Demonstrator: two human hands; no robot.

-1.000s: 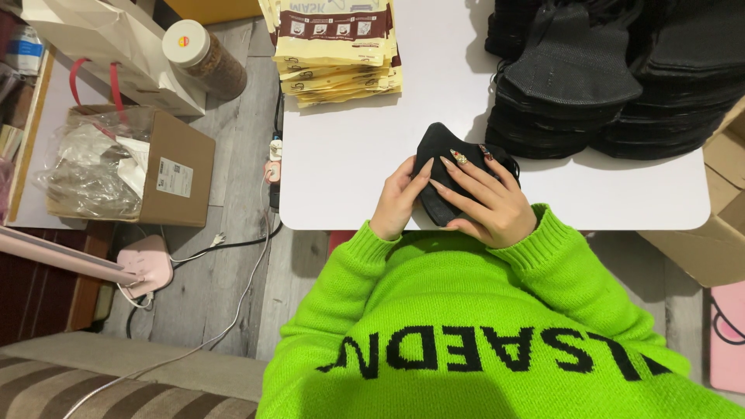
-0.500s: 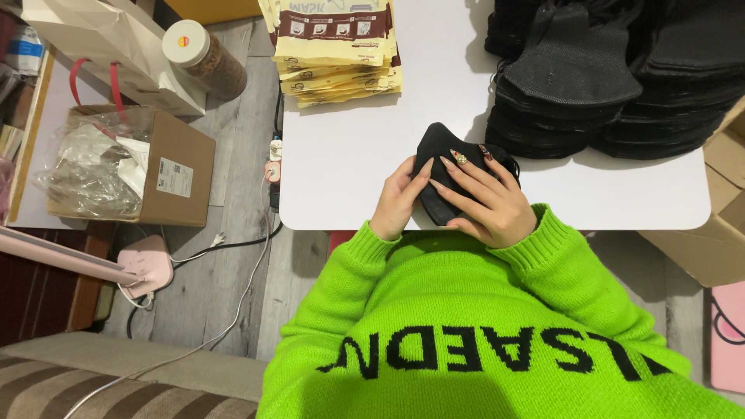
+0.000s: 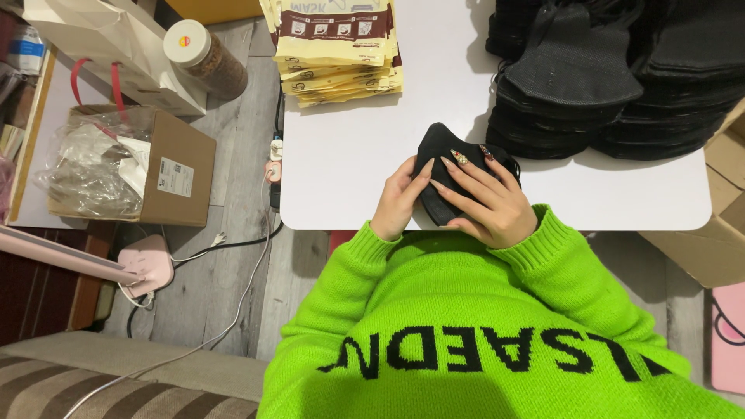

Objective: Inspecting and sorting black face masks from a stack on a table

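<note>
At the near edge of the white desk [image 3: 349, 178] lies a black face mask [image 3: 442, 159], soft, folded and pointed at the top. Both hands hold it. The left hand [image 3: 397, 200] curls its fingers round the mask's side. The right hand [image 3: 485, 202] lies flat on top, fingers spread. Behind, near the far right corner, sit piles of black masks [image 3: 605, 77]. Yellow packets [image 3: 337, 46] are stacked at the far left.

On the worktop [image 3: 349, 186], a mask [image 3: 442, 159] lies at the near edge under both hands. Behind it to the left sits a packet stack [image 3: 334, 46]; to the right, mask piles [image 3: 613, 77]. A box [image 3: 167, 167] stands on the floor, left of the worktop.
</note>
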